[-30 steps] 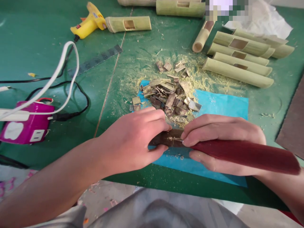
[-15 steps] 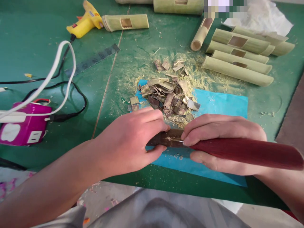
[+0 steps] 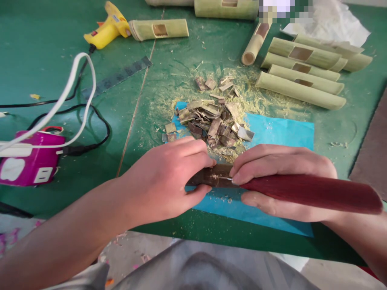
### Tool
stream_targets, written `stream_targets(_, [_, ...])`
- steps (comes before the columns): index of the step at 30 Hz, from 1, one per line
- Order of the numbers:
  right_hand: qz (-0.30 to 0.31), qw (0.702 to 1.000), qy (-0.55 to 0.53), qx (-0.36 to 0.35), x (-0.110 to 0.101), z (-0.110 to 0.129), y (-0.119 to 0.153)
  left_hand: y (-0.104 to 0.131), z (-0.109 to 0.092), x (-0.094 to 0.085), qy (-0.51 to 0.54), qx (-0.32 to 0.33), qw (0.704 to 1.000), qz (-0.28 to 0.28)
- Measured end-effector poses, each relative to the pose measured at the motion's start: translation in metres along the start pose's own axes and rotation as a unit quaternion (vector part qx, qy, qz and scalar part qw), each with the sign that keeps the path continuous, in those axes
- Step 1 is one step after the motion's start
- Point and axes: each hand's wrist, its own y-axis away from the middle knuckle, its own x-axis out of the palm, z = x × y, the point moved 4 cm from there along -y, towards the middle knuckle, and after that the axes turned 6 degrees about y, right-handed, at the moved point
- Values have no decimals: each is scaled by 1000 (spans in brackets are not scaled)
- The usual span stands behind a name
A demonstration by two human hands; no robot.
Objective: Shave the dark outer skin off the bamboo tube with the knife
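My left hand [image 3: 178,179] is closed around the left end of a dark brown bamboo piece [image 3: 222,171], thumb below and fingers above. In my right hand [image 3: 281,161] is a carving knife with a dark red wooden handle [image 3: 314,193]; its thin metal tip rests on the bamboo's upper face, where a few small shavings lie. The right fingers also press close to the bamboo's right end, which they hide. Under both hands lies a blue sheet [image 3: 281,131]. A heap of brown bamboo chips [image 3: 211,119] sits just beyond the hands.
Cut bamboo lengths [image 3: 302,88] with rectangular openings lie at the back right, near a crumpled white plastic bag [image 3: 332,24]. A yellow glue gun [image 3: 109,26] touches another bamboo tube [image 3: 172,29]. At left are a purple power socket [image 3: 33,161] with cables and a dark abrasive strip [image 3: 121,76].
The knife handle's rear end has shifted slightly left within a small shift of the whole view. Both hands keep the same hold.
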Motion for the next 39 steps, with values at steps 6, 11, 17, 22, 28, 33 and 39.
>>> stream_targets(6, [0, 1000, -3, -5, 2, 1, 3, 1, 2, 3, 4, 16, 1000, -19])
stream_targets(11, [-20, 1000, 18, -11, 5, 5, 1, 2, 2, 3, 9, 15, 1000, -13])
stream_targets(17, [-66, 993, 90, -32, 7, 10, 2, 3, 4, 1, 20, 20, 999, -20])
stream_targets(22, [-91, 995, 44, -8, -1, 4, 6, 3, 5, 1, 22, 26, 999, -24])
stream_targets(28, [-59, 998, 22, -1, 1, 1, 6, 2, 6, 3, 23, 25, 999, -26])
stream_targets(33, [-35, 998, 45, -10, 2, 2, 4, 2, 7, 3, 17, 21, 999, -22])
stream_targets(39, [-68, 992, 101, -20, 6, 8, 3, 0, 5, 2, 26, 18, 999, -13])
